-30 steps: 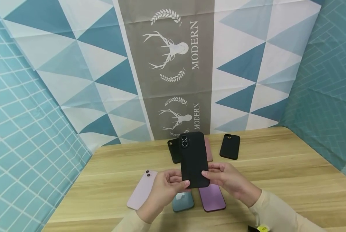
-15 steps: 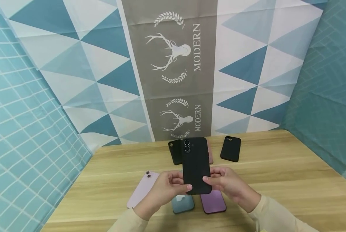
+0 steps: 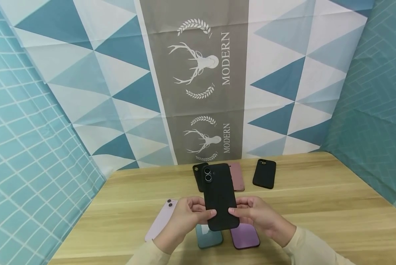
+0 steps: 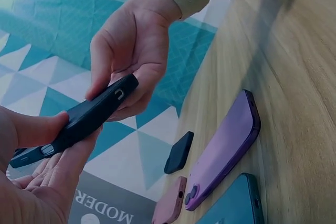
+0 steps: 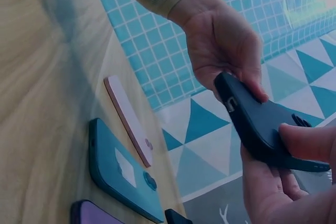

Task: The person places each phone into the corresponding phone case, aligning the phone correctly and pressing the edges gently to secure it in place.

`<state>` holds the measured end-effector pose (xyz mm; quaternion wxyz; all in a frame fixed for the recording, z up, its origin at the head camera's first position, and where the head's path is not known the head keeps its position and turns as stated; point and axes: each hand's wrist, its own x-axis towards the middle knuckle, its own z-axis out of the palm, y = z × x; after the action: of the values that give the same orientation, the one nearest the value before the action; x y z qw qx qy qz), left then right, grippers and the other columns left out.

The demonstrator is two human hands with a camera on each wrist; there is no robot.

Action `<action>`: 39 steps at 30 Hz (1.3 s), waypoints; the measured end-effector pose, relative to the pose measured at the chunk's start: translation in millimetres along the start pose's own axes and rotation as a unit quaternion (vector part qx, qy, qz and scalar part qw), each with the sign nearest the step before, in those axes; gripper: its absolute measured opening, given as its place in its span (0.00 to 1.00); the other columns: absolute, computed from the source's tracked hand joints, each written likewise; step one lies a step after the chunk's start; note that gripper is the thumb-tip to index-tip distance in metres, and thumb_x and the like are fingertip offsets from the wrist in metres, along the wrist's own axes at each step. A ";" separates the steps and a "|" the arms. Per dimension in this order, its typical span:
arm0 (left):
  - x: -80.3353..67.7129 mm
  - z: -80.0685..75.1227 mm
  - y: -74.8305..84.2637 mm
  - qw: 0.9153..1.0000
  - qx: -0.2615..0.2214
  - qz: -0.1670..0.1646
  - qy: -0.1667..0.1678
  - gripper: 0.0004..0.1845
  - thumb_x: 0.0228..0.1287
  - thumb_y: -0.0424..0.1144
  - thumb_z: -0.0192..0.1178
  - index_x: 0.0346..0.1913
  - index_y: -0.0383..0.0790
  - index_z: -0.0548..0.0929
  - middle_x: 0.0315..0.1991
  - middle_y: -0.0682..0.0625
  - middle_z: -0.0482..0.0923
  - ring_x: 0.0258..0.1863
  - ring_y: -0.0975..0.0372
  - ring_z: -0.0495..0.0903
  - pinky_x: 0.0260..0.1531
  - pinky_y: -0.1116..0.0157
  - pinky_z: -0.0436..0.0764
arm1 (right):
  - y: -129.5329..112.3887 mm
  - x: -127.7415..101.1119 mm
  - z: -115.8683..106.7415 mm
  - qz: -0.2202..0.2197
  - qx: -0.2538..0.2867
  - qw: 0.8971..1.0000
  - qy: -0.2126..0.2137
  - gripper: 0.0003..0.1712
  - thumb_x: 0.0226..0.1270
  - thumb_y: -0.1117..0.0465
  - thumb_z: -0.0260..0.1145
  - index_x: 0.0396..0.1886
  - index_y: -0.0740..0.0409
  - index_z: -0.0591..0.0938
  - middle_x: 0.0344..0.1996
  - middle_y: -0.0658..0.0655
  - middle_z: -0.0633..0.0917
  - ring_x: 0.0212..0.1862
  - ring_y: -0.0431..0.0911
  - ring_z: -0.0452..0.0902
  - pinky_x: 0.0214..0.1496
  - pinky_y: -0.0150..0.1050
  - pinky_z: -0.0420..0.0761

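In the head view a phone in a black case [image 3: 220, 197] is held up over the table, its back with two ringed lenses facing me. My left hand [image 3: 186, 219] pinches its lower left edge, thumb on the back and fingers behind. On the opposite edge my right hand [image 3: 259, 215] grips it the same way. The left wrist view shows the case's end with a port cutout [image 4: 119, 94]. Below the hands lie a teal phone [image 3: 208, 237] and a purple phone [image 3: 245, 236]. A pale pink phone [image 3: 159, 222] lies left, partly behind my left hand.
Toward the back of the wooden table [image 3: 317, 206] lie a black phone case [image 3: 199, 170], a pink phone or case [image 3: 237, 176] partly hidden by the held phone, and another black case [image 3: 264, 173] further right. Patterned cloth [image 3: 211, 92] hangs behind the table.
Both hands have lowered the cased phone a little in the head view, and its top has tilted left. More of the pink item behind shows. My right thumb sits lower on its back.
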<state>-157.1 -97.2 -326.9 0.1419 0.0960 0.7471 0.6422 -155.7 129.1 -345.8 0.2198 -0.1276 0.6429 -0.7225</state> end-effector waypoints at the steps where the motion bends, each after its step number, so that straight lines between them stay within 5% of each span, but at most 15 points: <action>1: -0.4 0.1 -0.4 1.000 -0.003 0.002 0.000 0.13 0.56 0.32 0.68 0.41 0.27 0.81 0.31 0.44 0.88 0.29 0.63 0.88 0.38 0.62 0.87 | -0.3 0.1 -0.2 -0.002 0.000 1.000 -0.001 0.26 0.66 0.59 0.64 0.57 0.74 0.74 0.41 0.47 0.87 0.44 0.38 0.84 0.52 0.33 0.83; 10: -0.6 3.0 -5.3 1.000 -0.015 0.001 -0.016 0.14 0.55 0.33 0.69 0.42 0.27 0.81 0.32 0.44 0.88 0.31 0.63 0.88 0.37 0.63 0.87 | -2.2 1.4 -3.1 -0.010 0.008 1.000 0.024 0.23 0.67 0.57 0.64 0.54 0.70 0.78 0.41 0.47 0.88 0.44 0.38 0.85 0.51 0.32 0.82; 19: -2.2 4.0 -7.5 0.998 0.043 -0.013 -0.044 0.13 0.58 0.37 0.68 0.41 0.31 0.83 0.29 0.45 0.87 0.29 0.59 0.88 0.36 0.63 0.87 | 7.2 -3.7 -1.8 -0.002 -0.001 1.000 0.018 0.17 0.67 0.59 0.64 0.49 0.67 0.81 0.37 0.45 0.88 0.41 0.38 0.85 0.50 0.34 0.83; 39: -1.4 2.6 2.1 0.999 0.017 0.029 0.028 0.13 0.56 0.35 0.69 0.40 0.28 0.82 0.31 0.41 0.88 0.27 0.60 0.88 0.36 0.63 0.87 | -2.2 -3.7 -1.6 0.008 -0.007 1.000 0.001 0.23 0.65 0.58 0.65 0.53 0.70 0.78 0.41 0.49 0.87 0.44 0.40 0.85 0.52 0.35 0.84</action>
<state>-155.0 -94.9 -325.1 0.1009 0.1017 0.7585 0.6358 -153.6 132.4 -343.5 0.2242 -0.1229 0.6496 -0.7160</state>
